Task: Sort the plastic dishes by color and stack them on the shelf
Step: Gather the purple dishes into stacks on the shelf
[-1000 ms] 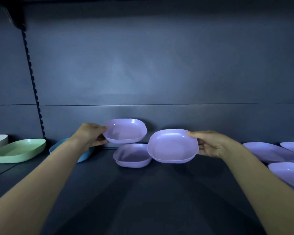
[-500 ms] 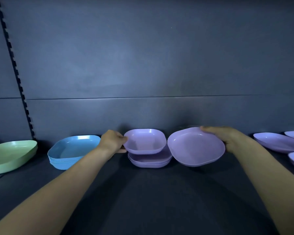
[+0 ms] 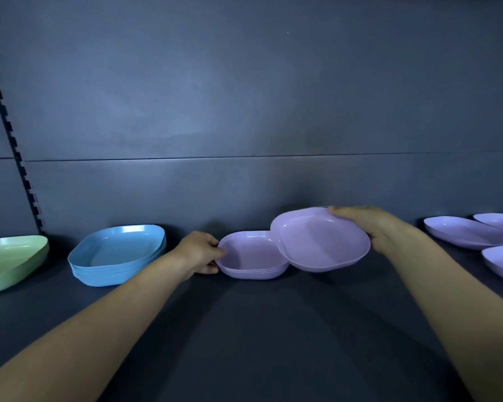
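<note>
2 hands, both on purple dishes. Left hand (image 3: 199, 253) pinches the left rim of the purple stack (image 3: 253, 258), thumb on the rim, fingers (image 3: 211, 269) underneath; the stack sits on the shelf (image 3: 259, 329) at center frame. Right hand (image 3: 369, 224) grips 1 purple dish (image 3: 320, 242) by its right rim, tilted, its left edge over the stack's right edge; contact unclear. 1 blue stack (image 3: 119, 250) left of center, layer count unreadable. 1 green dish (image 3: 9, 259) at the left edge. 3 loose purple dishes (image 3: 465, 232) at the right edge. Shelf surface shows between the blue and purple stacks and between the held dish and the loose ones.

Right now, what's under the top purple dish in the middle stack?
Under the top purple dish lie nested purple dishes, only rims showing, count unclear. The tilted dish in the right hand covers their right corner.
</note>
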`<state>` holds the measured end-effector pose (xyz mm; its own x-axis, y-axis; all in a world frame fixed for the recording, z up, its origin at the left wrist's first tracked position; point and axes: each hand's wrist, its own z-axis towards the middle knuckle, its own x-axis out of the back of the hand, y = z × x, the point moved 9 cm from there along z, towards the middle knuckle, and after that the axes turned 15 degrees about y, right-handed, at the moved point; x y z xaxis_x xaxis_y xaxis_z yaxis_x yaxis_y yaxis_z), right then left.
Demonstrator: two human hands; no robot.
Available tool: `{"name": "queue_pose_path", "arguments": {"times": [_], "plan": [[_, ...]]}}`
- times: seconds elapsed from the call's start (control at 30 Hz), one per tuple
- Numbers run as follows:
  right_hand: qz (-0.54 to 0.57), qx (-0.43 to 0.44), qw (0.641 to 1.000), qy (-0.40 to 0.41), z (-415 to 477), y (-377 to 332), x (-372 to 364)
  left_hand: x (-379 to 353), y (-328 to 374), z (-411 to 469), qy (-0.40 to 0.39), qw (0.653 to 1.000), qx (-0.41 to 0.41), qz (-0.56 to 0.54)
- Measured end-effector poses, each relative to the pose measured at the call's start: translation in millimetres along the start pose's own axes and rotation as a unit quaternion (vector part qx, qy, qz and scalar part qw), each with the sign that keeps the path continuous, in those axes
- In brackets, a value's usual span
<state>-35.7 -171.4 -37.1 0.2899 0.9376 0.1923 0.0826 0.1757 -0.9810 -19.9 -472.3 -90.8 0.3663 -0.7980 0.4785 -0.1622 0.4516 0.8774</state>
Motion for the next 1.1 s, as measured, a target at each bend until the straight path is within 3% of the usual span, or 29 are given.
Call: {"name": "queue_pose_path", "arguments": {"times": [0.2, 0.37, 0.5, 0.67, 0.9, 1.1], "plan": [[0.019, 0.008, 1.000, -0.012, -9.3, -13.8, -45.0, 16.8, -7.2, -11.8, 0.019, 0.999, 0.020, 0.028], [0.006, 0.018, 0.999, -0.039, -14.7, -10.8, -93.3, 28.3, -9.1, -19.3, 0.020, 0.996, 0.045, -0.067], [-0.031, 0.022, 0.999, -0.013, -5.8, 2.5, -114.4, 27.7, -2.9, -21.5, 0.013, 0.994, 0.037, -0.099], [-0.110, 0.062, 0.992, -0.029, 0.7, 8.2, -115.0, 24.2, -1.1, -16.8, 0.024, 0.999, 0.001, -0.047], [-0.092, 0.080, 0.989, -0.079, -3.8, 20.5, -112.4, 23.5, 0.3, -13.1, 0.040, 0.999, -0.025, -0.009], [-0.202, 0.133, 0.967, -0.082, -20.5, 5.3, -93.4, 38.7, 22.3, -13.6, 0.061, 0.972, -0.123, 0.188]]}}
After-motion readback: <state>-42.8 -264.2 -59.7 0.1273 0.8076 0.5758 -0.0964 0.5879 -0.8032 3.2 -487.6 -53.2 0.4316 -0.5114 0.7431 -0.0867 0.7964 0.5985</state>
